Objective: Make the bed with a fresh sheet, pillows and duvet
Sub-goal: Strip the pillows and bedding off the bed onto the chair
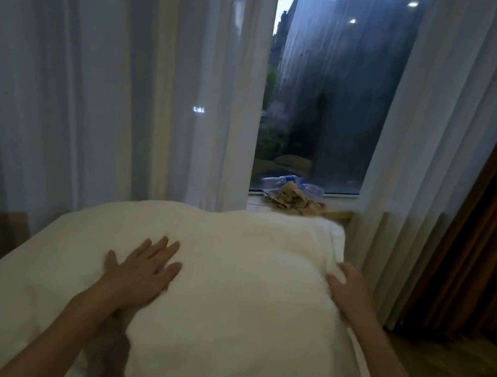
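Fingers (160,249) flat on white pillow (237,302)

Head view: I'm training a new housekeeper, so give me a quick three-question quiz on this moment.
1. True or false: the left hand lies flat on the pillow.
2. Which hand holds the pillow's far corner? A) left B) right
3. Fill in: plastic bottles lie on the ____ behind the bed.

Key: 1 true. 2 B, the right hand, its fingers hidden behind the edge. 3 windowsill.
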Demonstrator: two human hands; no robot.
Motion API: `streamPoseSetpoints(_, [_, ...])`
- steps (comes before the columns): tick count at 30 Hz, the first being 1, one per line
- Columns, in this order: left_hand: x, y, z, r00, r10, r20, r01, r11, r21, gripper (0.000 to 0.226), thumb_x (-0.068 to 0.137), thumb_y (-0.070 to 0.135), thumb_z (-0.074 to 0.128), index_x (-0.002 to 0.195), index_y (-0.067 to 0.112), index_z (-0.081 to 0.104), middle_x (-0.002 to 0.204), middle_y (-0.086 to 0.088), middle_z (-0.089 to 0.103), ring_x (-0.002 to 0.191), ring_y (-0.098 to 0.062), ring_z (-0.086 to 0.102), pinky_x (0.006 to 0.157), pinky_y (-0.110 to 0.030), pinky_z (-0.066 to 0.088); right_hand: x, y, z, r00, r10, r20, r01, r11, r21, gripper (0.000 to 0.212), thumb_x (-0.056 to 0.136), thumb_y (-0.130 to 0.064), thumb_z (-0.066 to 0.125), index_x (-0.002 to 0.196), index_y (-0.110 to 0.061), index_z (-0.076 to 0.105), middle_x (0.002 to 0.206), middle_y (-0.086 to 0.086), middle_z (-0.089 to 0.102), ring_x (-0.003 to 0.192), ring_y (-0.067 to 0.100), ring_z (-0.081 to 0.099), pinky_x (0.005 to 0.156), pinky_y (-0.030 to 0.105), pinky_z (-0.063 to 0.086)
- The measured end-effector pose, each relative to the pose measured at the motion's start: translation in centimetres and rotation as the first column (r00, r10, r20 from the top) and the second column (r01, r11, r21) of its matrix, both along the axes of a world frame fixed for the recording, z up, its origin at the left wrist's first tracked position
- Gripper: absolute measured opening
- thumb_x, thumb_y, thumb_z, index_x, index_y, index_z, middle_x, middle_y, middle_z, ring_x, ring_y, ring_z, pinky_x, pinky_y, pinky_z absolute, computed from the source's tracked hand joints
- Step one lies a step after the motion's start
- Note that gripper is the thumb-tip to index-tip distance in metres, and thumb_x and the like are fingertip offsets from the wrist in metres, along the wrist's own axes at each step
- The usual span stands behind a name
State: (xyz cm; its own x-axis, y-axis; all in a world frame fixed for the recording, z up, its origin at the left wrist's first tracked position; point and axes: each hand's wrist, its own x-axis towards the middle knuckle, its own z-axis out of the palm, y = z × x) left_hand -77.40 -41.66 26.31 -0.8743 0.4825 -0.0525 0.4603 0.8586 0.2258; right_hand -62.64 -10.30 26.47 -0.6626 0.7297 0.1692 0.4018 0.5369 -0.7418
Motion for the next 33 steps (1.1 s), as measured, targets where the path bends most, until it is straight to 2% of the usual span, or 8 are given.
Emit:
streamPoseSetpoints(2, [0.9, 0.3, -0.6, 0.998, -0.043, -0.036, 0.042, 0.999, -0.015, 0.056, 0.099, 0.055, 0.012, 0.15, 0.041, -0.005, 0.158, 0.016, -0.013, 0.147, -0.011, -0.01, 0.114, -0.057, -0.008, 1.0, -0.5, -3.0, 0.974, -0.054, 0.221, 0.036, 0.996, 0.086, 0.046, 0.097, -0.031, 0.05, 0.139, -0.015, 0.046, 0.139, 0.014, 0.047, 0.12, 0.031, 0.05, 0.097, 0.036, 0.043])
streamPoseSetpoints(6, [2.5, 0.8, -2.1, 0.979, -0.043, -0.197, 0.029, 0.997, -0.075, 0.056, 0.099, 0.051, 0.004, 0.152, 0.033, -0.003, 0.16, 0.009, -0.008, 0.148, -0.017, -0.007, 0.112, -0.06, -0.007, 2.1, -4.6, -4.6, 0.999, 0.032, -0.006, -0.032, 0.999, 0.039, 0.039, 0.102, -0.031, 0.039, 0.139, -0.02, 0.048, 0.145, 0.006, 0.045, 0.128, 0.024, 0.044, 0.108, 0.037, 0.033])
streamPoseSetpoints(11, [5.6, 2.1, -3.2, 0.922, -0.163, -0.352, 0.148, 0.987, -0.068, 0.063, 0.088, 0.04, 0.026, 0.112, 0.0, 0.069, 0.116, -0.025, 0.064, 0.105, -0.047, 0.061, 0.087, -0.073, 0.039, 6.0, -8.5, -6.7, 0.989, 0.098, 0.11, -0.098, 0.995, -0.004, 0.05, 0.101, -0.044, 0.034, 0.15, -0.037, 0.021, 0.159, -0.003, 0.017, 0.146, 0.021, 0.016, 0.119, 0.041, 0.014])
streamPoseSetpoints(16, [11.1, 7.0, -4.4, 0.83, -0.477, -0.289, 0.431, 0.877, -0.211, 0.067, 0.084, 0.047, 0.031, 0.107, -0.002, 0.07, 0.11, -0.032, 0.064, 0.099, -0.051, 0.062, 0.08, -0.076, 0.037, 15.8, -9.4, -9.4, 0.965, 0.108, 0.241, -0.079, 0.989, -0.127, 0.054, 0.096, -0.052, 0.041, 0.141, -0.023, 0.046, 0.142, 0.0, 0.048, 0.131, 0.018, 0.044, 0.11, 0.033, 0.033])
streamPoseSetpoints(19, [17.8, 10.7, -4.3, 0.731, -0.639, -0.239, 0.573, 0.765, -0.294, 0.066, 0.096, 0.049, 0.025, 0.143, 0.005, 0.038, 0.147, -0.03, 0.032, 0.135, -0.048, 0.032, 0.102, -0.071, 0.022, 24.3, -10.0, -9.9, 0.913, 0.104, 0.395, 0.01, 0.961, -0.275, 0.028, 0.1, -0.036, 0.046, 0.106, -0.02, 0.067, 0.11, -0.001, 0.064, 0.106, 0.015, 0.058, 0.098, 0.031, 0.042])
streamPoseSetpoints(21, [22.0, 13.4, -5.5, 0.631, -0.771, -0.093, 0.737, 0.632, -0.239, 0.056, 0.099, 0.054, 0.025, 0.143, 0.022, 0.037, 0.152, -0.009, 0.031, 0.141, -0.03, 0.026, 0.11, -0.056, 0.016, 30.1, -10.6, -9.8, 0.888, 0.029, 0.458, 0.115, 0.952, -0.283, 0.033, 0.102, -0.031, 0.042, 0.127, -0.018, 0.059, 0.132, 0.0, 0.056, 0.122, 0.015, 0.05, 0.101, 0.025, 0.035])
streamPoseSetpoints(24, [29.4, 16.2, -6.5, 0.41, -0.861, 0.301, 0.886, 0.455, 0.096, 0.041, 0.098, 0.048, 0.04, 0.116, 0.018, 0.061, 0.12, 0.0, 0.062, 0.109, -0.017, 0.057, 0.089, -0.028, 0.04, 38.5, -12.2, -9.7, 0.856, -0.154, 0.493, 0.309, 0.918, -0.25, 0.04, 0.103, -0.033, 0.039, 0.138, -0.017, 0.05, 0.145, 0.0, 0.047, 0.131, 0.015, 0.043, 0.105, 0.024, 0.029])
streamPoseSetpoints(33, [55.2, 18.9, -10.8, -0.084, -0.748, 0.658, 0.879, 0.255, 0.402, 0.036, 0.1, 0.036, 0.042, 0.125, 0.013, 0.056, 0.117, 0.001, 0.055, 0.101, -0.015, 0.058, 0.08, -0.027, 0.043, 60.6, -23.1, -13.8, 0.64, -0.717, 0.278, 0.745, 0.489, -0.454, 0.027, 0.1, -0.027, 0.048, 0.111, -0.011, 0.067, 0.106, 0.004, 0.067, 0.099, 0.012, 0.062, 0.084, 0.021, 0.045])
